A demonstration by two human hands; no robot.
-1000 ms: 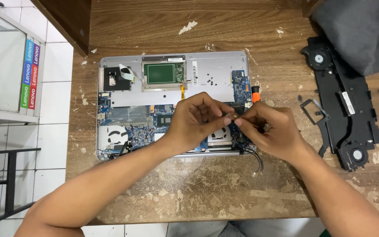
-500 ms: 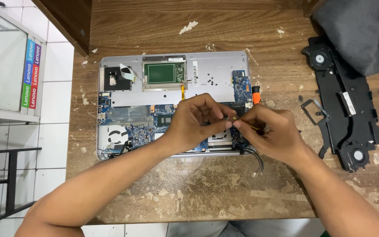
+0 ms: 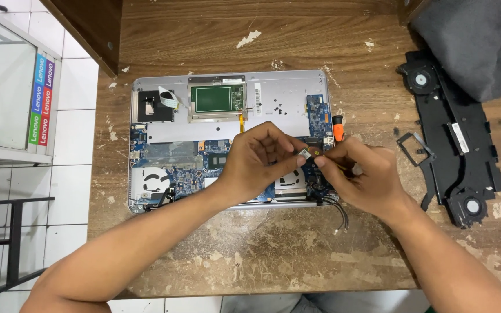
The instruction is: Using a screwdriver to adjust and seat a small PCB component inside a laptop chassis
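**Inspector:** Status of the hands over the opened laptop (image 3: 273, 95)?

**Assistant:** Both meet above its right half. The left hand (image 3: 259, 159) has thumb and fingertips pressed together, pinching a small silver part (image 3: 304, 153) — held just clear of the circuit board (image 3: 319, 113), apparently so it can be worked on without touching the board beneath. The right hand (image 3: 362, 174) is closed around something thin aimed at that part; I cannot tell what it grips, as the fingers cover it.

**Inspector:** Anything set aside?

**Assistant:** An orange-handled screwdriver (image 3: 338, 124) lies at the laptop's right edge, close to the right hand — likely parked within reach. Further right of the laptop sits a black plastic frame (image 3: 453, 145) with round fans at each end, partly under a grey cloth (image 3: 471, 40). Loose black cables (image 3: 338, 211) trail off the laptop's near right corner onto the worn wooden table (image 3: 262, 255).
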